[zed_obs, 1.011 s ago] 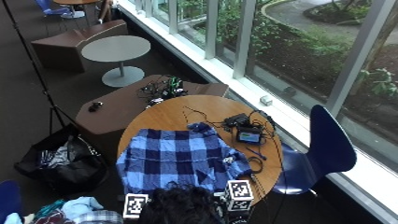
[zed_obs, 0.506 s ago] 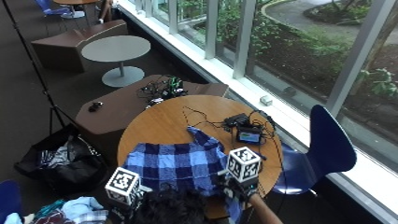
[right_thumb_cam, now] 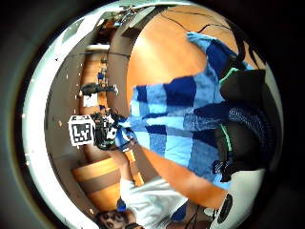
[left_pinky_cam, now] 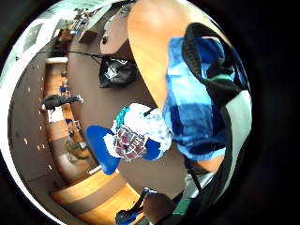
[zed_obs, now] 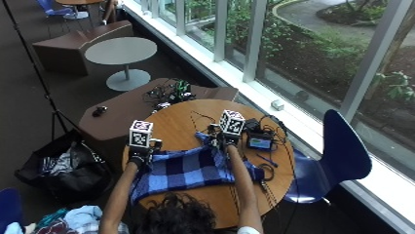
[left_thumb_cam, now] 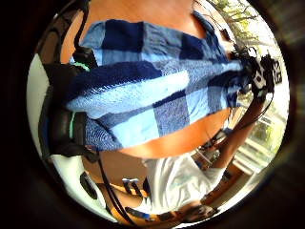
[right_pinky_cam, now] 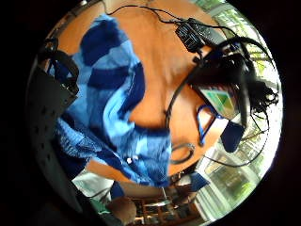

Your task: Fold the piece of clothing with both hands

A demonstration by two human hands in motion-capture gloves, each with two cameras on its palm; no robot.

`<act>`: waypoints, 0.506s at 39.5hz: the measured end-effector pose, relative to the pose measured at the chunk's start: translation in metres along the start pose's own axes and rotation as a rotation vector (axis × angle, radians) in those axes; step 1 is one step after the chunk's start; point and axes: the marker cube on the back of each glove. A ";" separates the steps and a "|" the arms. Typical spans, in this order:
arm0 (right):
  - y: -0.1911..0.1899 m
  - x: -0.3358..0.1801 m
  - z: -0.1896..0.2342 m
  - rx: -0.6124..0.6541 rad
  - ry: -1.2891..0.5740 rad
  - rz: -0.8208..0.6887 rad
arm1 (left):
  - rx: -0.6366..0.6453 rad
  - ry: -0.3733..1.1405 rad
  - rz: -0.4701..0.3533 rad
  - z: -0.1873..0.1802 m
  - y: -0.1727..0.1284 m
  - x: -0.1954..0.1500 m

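A blue checked garment (zed_obs: 188, 170) lies on the round wooden table (zed_obs: 175, 122), doubled over towards the far side. My left hand (zed_obs: 138, 158) holds its far left corner. At the far right corner my right hand (zed_obs: 223, 143) holds the cloth near the table's middle. In the left thumb side palm view the cloth (left_thumb_cam: 143, 90) runs in under my gloved fingers (left_thumb_cam: 62, 119). The right thumb side palm view shows the cloth (right_thumb_cam: 176, 119) bunched between my right fingers (right_thumb_cam: 243, 119). Both forearms stretch out over the garment.
A small device with a screen (zed_obs: 260, 142) and loose cables (zed_obs: 262, 170) lie on the table just right of my right hand. A blue chair (zed_obs: 337, 156) stands at the right. A black bag (zed_obs: 58, 165) and a low brown table (zed_obs: 129, 107) are at the left.
Both hands have gone from the garment's near edge up and across to its far side, carrying the cloth over itself. The garment now covers less of the table.
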 end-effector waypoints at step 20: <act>0.155 0.087 0.063 0.327 0.270 0.667 | 0.447 0.037 -0.092 0.084 0.054 0.038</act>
